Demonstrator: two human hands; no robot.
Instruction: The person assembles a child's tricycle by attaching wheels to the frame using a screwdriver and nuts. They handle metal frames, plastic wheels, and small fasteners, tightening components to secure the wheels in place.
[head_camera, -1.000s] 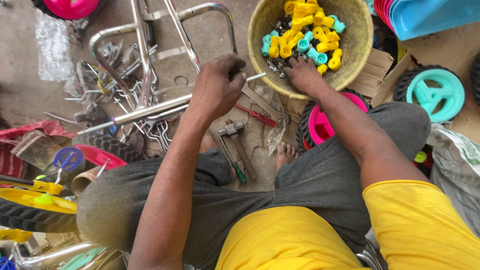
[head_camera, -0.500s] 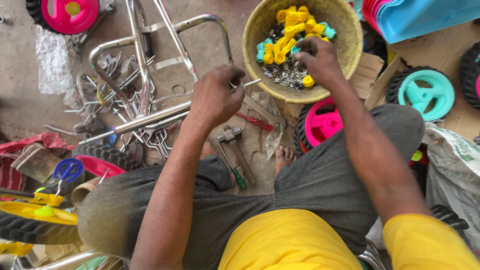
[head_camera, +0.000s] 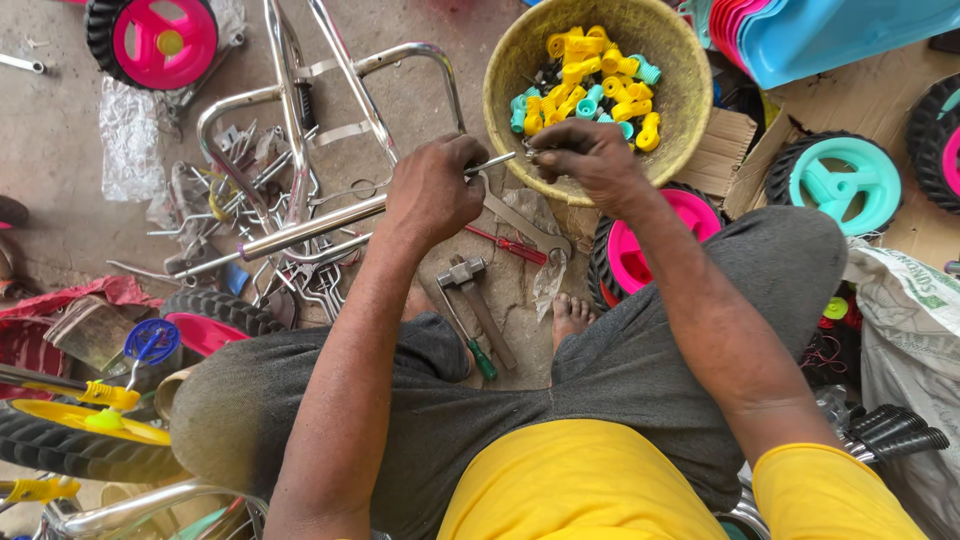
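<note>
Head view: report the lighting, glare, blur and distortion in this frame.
Head view: soft, even daylight, with only faint shadows under the left hand and right hand; bright glare streaks on the chrome tube and the bent frame tubing; the centre is sharp, with the yellow basket crisp; wide-angle stretch enlarges the grey-clad knees and bends the frame edges; no motion blur visible.

Bare concrete floor (head_camera: 60, 190), daylight, cardboard (head_camera: 880, 110).

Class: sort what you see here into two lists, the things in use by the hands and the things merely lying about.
In use: left hand, chrome rod, right hand, bowl of plastic caps.

Lying about: hammer, red screwdriver, teal wheel, blue trays.
</note>
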